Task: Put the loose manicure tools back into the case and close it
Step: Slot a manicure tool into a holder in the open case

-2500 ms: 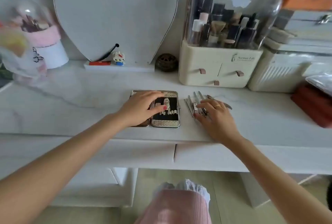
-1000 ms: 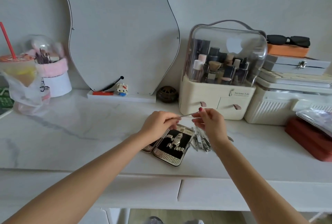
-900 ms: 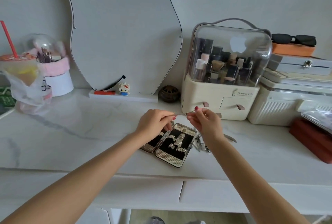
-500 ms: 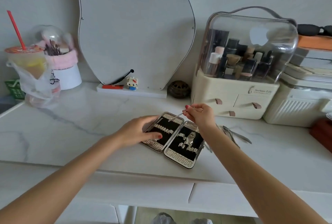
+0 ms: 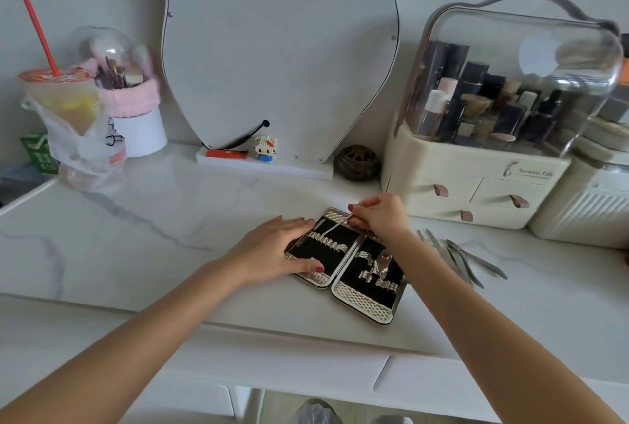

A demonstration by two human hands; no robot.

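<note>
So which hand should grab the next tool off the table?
Probably the right hand, once it sets down the thin tool it pinches. The loose tools lie on its side of the case, while the left hand steadies the case.

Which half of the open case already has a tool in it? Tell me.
The right half, nearer the loose tools: a metal clipper sits in its loops. The left half, under the left hand, shows only empty loops.
</note>
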